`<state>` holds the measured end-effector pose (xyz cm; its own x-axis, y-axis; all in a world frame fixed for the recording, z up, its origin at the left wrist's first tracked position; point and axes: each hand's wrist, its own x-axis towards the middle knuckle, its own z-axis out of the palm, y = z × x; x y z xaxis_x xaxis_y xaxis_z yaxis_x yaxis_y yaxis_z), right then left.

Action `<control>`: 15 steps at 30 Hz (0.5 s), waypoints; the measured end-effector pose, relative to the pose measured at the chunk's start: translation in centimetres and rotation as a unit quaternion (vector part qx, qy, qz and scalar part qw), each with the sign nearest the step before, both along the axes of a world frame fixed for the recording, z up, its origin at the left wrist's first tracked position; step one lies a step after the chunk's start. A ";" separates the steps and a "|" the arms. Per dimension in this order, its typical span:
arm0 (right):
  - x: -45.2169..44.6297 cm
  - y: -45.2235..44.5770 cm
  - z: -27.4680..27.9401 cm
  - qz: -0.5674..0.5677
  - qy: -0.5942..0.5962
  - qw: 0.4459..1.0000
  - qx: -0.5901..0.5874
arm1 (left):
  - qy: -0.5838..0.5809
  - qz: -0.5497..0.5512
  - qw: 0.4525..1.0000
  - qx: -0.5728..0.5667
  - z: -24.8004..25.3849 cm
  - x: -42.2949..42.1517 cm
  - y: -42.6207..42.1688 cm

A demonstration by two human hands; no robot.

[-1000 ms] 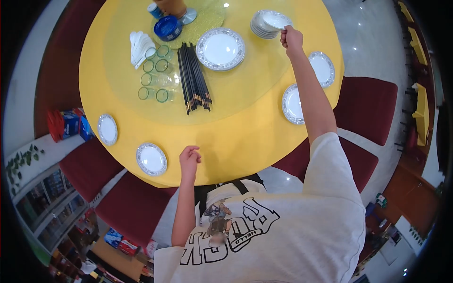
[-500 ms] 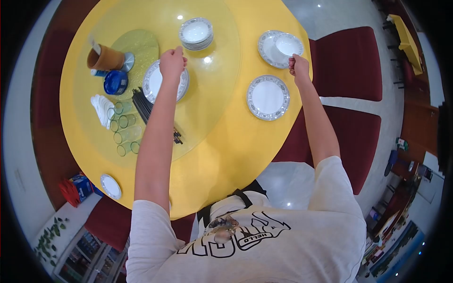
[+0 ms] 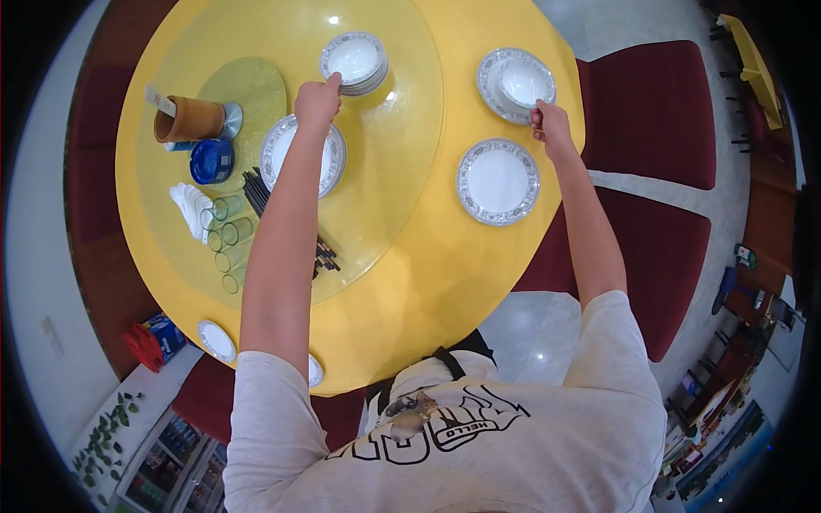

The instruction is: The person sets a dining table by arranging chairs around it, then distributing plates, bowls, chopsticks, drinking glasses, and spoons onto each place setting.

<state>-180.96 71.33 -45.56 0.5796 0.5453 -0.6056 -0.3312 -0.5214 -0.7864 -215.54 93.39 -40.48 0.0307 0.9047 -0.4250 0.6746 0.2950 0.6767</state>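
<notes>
My left hand (image 3: 319, 104) reaches over the glass turntable, its fingers closed at the near rim of the top bowl (image 3: 352, 56) in a stack of white, grey-patterned bowls. Under my left wrist lies a stack of patterned plates (image 3: 336, 162), partly hidden by the arm. On the right, my right hand (image 3: 552, 126) pinches the near edge of a single bowl (image 3: 525, 84). This bowl rests on a patterned plate (image 3: 487, 92) near the table's edge. Another plate (image 3: 498, 181) lies just nearer to me.
The turntable (image 3: 376, 248) also carries black chopsticks (image 3: 256, 193), several green glasses (image 3: 229, 258), folded napkins (image 3: 191, 210), a blue ashtray (image 3: 211, 161) and a brown pot (image 3: 190, 120). Small plates (image 3: 217, 340) sit at the near-left edge. Dark red chairs (image 3: 646, 120) stand to the right.
My left hand has moved forward from above the plates to the rim of the stacked bowls. My right hand stays at the bowl on the plate. The view has shifted slightly.
</notes>
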 end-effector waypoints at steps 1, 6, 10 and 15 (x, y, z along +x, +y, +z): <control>0.0 0.0 0.1 -0.003 -0.008 1.000 -0.007 | -0.011 0.005 1.000 0.000 -0.1 0.1 0.0; 0.7 -0.7 -0.1 0.032 -0.070 0.997 -0.032 | 0.008 -0.016 1.000 0.011 0.6 0.3 0.0; 1.4 -1.6 -0.2 0.080 -0.063 0.994 -0.048 | 0.030 -0.028 0.998 0.047 1.4 0.3 -0.2; 1.7 -3.0 1.4 0.095 -0.185 0.975 -0.080 | 0.009 -0.008 0.999 0.047 2.0 0.6 0.4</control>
